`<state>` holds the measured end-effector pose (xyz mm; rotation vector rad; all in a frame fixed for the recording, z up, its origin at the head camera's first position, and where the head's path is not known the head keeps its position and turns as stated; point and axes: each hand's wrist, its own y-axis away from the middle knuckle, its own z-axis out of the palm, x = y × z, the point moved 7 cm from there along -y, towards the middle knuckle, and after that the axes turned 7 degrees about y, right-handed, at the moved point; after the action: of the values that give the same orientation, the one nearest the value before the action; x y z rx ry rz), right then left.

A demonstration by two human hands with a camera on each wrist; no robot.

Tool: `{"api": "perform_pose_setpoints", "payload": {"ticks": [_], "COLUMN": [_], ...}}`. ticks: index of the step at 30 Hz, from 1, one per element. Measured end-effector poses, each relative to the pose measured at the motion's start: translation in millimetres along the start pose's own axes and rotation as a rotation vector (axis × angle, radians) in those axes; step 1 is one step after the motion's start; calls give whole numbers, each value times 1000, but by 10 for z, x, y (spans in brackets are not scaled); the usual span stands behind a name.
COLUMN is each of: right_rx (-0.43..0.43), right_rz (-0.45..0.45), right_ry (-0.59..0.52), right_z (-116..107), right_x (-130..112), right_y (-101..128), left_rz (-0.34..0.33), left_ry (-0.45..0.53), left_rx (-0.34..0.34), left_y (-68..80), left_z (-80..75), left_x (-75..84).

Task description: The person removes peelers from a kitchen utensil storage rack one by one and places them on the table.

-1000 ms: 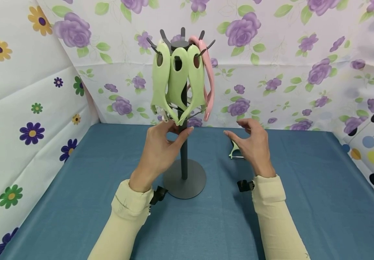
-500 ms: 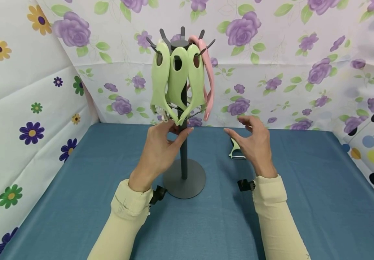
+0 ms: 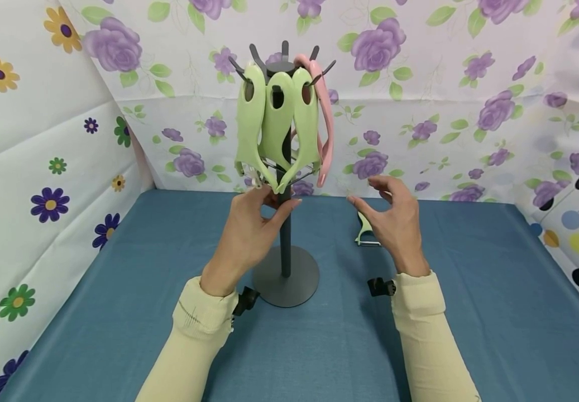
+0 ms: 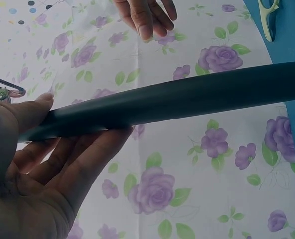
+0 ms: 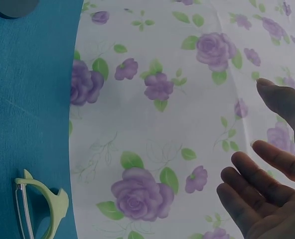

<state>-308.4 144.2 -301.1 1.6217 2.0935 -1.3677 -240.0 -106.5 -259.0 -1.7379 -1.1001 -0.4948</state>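
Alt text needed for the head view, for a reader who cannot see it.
A person's left hand holds the pole of a dark stand hung with green peelers. The open right hand hovers above a peeler lying on the blue table.

Head view: bright, even, diffuse lighting; soft shadows lie under the stand base [image 3: 286, 276] on the blue cloth [image 3: 495, 312]. Edges bow slightly (wide lens). Wrist views: dimmer, bluish; the near left hand [image 4: 33, 169] appears blurred and shadowed.
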Motion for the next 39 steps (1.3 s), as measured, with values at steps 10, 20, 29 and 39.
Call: {"api": "perform_pose_setpoints", "payload": {"ticks": [10, 20, 29, 39], "right_rx": [1, 1, 5, -3], "right_rz": [3, -1, -14, -8], "right_ry": [-7, -22, -34, -37], "right_z": [-10, -2, 3, 11], "right_x": [-8, -11, -32, -25], "right_y": [-3, -3, -14, -13], "left_rz": [-20, -7, -5, -7], "left_ry": [1, -11, -21, -45], "left_rx": [-11, -7, -3, 1], "left_y": [9, 13, -2, 4], "left_z": [10, 17, 15, 11], "left_x": [20, 37, 22, 15]}}
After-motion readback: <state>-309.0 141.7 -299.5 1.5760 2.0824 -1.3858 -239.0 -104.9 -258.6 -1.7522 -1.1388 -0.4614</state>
